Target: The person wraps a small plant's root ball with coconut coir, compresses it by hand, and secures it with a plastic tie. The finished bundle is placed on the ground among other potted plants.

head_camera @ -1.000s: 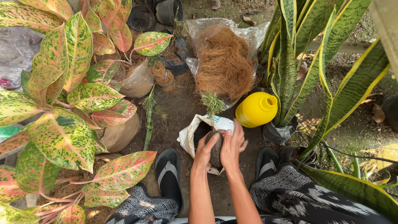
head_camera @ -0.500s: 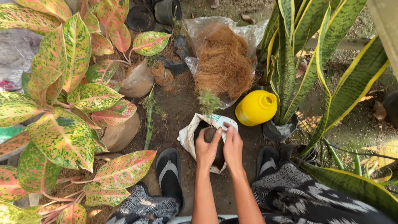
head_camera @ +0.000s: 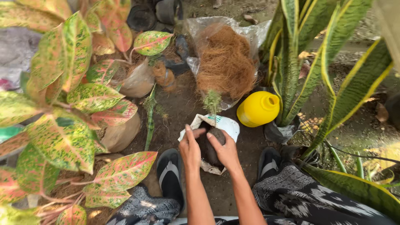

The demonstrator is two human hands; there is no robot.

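Soil ball (head_camera: 212, 143) of seedling half hidden between left hand (head_camera: 190, 151) and right hand (head_camera: 227, 152); fingers pressed around it.

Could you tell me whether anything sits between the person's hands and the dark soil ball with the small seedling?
Nothing visible does. The left hand and right hand already cup the soil ball from both sides, over the white plastic bag. The seedling rises clear above them.

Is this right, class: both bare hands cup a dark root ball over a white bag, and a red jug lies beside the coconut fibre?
Not quite. The jug is yellow, not red, as the head view shows. The rest stands: the left hand and right hand cup the dark root ball over the white bag, and the jug lies beside the coconut fibre.
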